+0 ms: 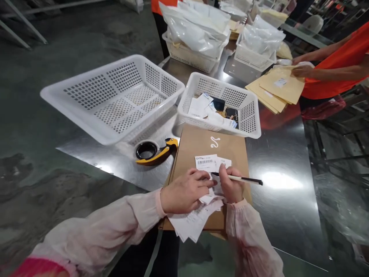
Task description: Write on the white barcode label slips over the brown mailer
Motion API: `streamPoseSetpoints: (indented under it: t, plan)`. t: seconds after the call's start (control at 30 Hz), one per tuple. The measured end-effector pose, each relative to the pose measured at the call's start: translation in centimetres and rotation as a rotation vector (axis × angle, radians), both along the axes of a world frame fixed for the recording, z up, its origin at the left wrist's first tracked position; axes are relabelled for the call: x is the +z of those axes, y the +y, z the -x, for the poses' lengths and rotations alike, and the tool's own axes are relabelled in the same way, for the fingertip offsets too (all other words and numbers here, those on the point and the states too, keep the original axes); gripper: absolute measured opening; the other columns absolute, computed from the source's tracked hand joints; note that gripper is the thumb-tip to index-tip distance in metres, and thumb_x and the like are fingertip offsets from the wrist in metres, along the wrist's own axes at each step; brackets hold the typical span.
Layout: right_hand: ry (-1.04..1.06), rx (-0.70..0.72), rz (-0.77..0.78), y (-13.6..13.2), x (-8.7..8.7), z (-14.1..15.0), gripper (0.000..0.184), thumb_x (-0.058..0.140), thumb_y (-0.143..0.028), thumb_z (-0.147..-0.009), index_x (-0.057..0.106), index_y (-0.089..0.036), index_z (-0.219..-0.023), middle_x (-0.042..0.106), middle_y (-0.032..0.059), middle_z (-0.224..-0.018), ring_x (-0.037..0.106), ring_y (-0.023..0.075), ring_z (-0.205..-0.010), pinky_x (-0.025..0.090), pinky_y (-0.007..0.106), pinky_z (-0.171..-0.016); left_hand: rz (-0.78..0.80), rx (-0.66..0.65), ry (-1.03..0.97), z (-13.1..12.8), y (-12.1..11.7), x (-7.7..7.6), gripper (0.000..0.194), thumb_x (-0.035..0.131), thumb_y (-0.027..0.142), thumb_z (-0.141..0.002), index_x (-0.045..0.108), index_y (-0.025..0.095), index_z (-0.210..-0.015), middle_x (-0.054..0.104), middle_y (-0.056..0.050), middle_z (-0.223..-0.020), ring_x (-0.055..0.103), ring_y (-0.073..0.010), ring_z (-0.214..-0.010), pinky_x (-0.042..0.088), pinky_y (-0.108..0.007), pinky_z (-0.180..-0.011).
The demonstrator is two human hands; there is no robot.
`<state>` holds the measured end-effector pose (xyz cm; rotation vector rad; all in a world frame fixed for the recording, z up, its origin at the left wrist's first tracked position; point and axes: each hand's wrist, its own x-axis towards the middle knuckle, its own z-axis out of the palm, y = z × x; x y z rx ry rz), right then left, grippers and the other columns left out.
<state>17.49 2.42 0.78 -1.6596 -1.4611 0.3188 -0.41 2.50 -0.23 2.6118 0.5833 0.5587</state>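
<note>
My right hand [232, 186] is closed around a black-and-white pen [245, 179], whose tip points left toward the paper slips. My left hand [184, 192] lies over printed white paper slips [191, 221], its fingers stretched across them with the fingertips near the pen tip. Just beyond the fingers, a label with a barcode [205, 161] shows. Beneath all this is a stack of flat brown cardboard [213, 143] with a white squiggle mark on top. The undersides of my left fingers are hidden.
A yellow-and-black tape dispenser [157, 157] lies left of the cardboard. Beyond are a large white basket [115, 132] and a smaller one [250, 131] holding slips and dark items. Baskets of plastic bags [198, 29] stand farther back. A co-worker's hands [302, 69] touch yellow envelopes [278, 90].
</note>
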Motion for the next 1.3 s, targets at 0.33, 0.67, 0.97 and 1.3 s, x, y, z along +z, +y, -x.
streamPoseSetpoints:
  t: [0.33,0.67,0.97,1.3]
  plan:
    - [0.031,0.057,-0.021,0.08,0.06,-0.18,0.048,0.055,-0.036,-0.084,0.033,-0.021,-0.044,0.036,-0.0063,-0.039,0.033,0.0073,-0.04,0.031,0.024,-0.043,-0.014,-0.007,-0.021,0.05,0.07,-0.04,0.015,0.061,0.023,-0.08,0.065,0.015,-0.092,0.057,-0.005,-0.134,0.045,-0.0257,-0.119,0.031,-0.041,-0.095]
    - [0.015,0.061,-0.01,0.04,-0.21,-0.54,0.046,0.055,-0.035,-0.083,0.033,-0.021,-0.045,0.035,-0.0067,-0.04,0.034,0.0071,-0.04,0.03,0.024,-0.044,-0.015,-0.002,-0.043,0.18,-0.09,-0.12,0.018,0.062,0.022,-0.079,0.066,0.016,-0.096,0.058,-0.002,-0.133,0.043,-0.0248,-0.12,0.031,-0.041,-0.096]
    - [0.029,0.057,0.015,0.06,-0.17,-0.62,0.045,0.054,-0.035,-0.083,0.031,-0.022,-0.046,0.034,-0.0069,-0.042,0.033,0.0075,-0.041,0.03,0.025,-0.045,-0.015,-0.004,-0.035,0.23,-0.05,-0.29,0.022,0.061,0.021,-0.078,0.065,0.016,-0.1,0.057,-0.003,-0.134,0.043,-0.0259,-0.121,0.032,-0.042,-0.096]
    - [0.001,0.054,0.033,0.03,0.06,-0.43,0.045,0.053,-0.035,-0.082,0.03,-0.022,-0.045,0.033,-0.0063,-0.041,0.033,0.0074,-0.041,0.029,0.025,-0.045,-0.004,-0.006,-0.039,0.25,-0.05,-0.31,0.022,0.062,0.019,-0.076,0.065,0.016,-0.098,0.058,-0.004,-0.133,0.044,-0.0259,-0.12,0.032,-0.042,-0.097]
